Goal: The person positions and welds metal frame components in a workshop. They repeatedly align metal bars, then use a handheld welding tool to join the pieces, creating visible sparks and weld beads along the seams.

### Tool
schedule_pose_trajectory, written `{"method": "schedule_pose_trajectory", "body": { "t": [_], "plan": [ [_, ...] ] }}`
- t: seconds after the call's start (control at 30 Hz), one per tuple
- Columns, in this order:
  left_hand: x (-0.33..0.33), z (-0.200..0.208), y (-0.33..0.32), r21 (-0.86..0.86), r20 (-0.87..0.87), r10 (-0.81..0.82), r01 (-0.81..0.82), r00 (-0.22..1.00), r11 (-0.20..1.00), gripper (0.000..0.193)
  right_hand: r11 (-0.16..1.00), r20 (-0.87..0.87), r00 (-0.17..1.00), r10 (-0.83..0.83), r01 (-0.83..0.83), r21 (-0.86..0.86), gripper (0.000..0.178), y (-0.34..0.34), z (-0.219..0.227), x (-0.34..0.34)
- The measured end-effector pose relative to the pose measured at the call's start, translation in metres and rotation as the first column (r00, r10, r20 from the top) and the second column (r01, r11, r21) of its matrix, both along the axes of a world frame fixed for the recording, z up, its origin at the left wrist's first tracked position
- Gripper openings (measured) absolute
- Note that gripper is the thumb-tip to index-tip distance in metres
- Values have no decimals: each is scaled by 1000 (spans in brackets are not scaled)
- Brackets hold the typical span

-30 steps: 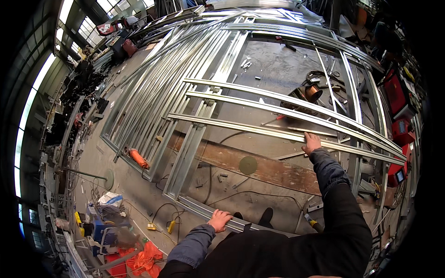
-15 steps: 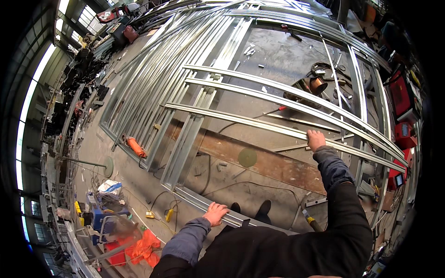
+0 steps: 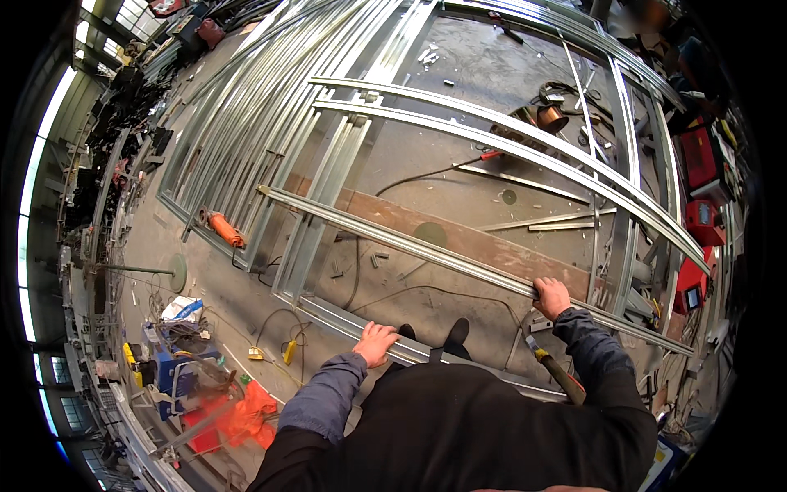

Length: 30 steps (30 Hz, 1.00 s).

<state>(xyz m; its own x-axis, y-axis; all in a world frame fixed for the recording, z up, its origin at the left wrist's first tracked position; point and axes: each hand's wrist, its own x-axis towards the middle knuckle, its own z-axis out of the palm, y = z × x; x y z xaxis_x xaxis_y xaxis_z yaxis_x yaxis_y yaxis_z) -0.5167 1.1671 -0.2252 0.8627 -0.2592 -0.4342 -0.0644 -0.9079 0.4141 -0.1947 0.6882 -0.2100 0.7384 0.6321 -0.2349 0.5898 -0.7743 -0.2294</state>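
Note:
My right hand [image 3: 552, 298] is closed around a long galvanized steel channel [image 3: 393, 239]. The channel slants from the left-hand profiles down to the right and lies across the frame. My left hand [image 3: 375, 343] rests on the near metal rail [image 3: 418, 354], its fingers lying over the top. Two more long channels [image 3: 484, 141] cross the frame farther away, side by side. Beneath the held channel lies a rusty flat plate [image 3: 508, 261]. Both shoes show just beyond the near rail.
Many parallel profiles [image 3: 270, 107] fill the left side. An orange angle grinder [image 3: 223, 230] lies by their near end. A hammer-like tool with a yellow band [image 3: 553, 369] is near my right arm. A copper wire spool [image 3: 551, 120], cables, a blue machine [image 3: 174, 361] and red machines [image 3: 703, 221] stand around.
My right hand has drawn the nearest channel toward me, away from the other two. My left hand stays on the near rail. The view has tilted down a little.

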Motion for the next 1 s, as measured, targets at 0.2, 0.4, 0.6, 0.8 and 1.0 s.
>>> {"method": "schedule_pose_trajectory", "body": {
  "t": [0.2,0.4,0.6,0.8,1.0],
  "plan": [
    [5,6,-1,-2,-32,9,-9,999,1000,79,1000,-170,985,17,-13,24,50,-40,2,-85],
    [0,2,4,8,-3,4,-4,1000,1000,79,1000,-269,963,22,-25,-6,49,-51,18,-137],
    [12,9,7,-20,70,-86,88,994,996,73,986,-32,986,-166,165,-22,37,-47,17,-169],
    [-7,-30,6,-59,133,-74,83,988,995,81,895,122,938,-325,263,361,50,-8,23,-252],
    [2,-16,4,-81,94,-129,137,987,987,86,827,68,828,-556,542,149,40,-69,3,-327]
  ]
}}
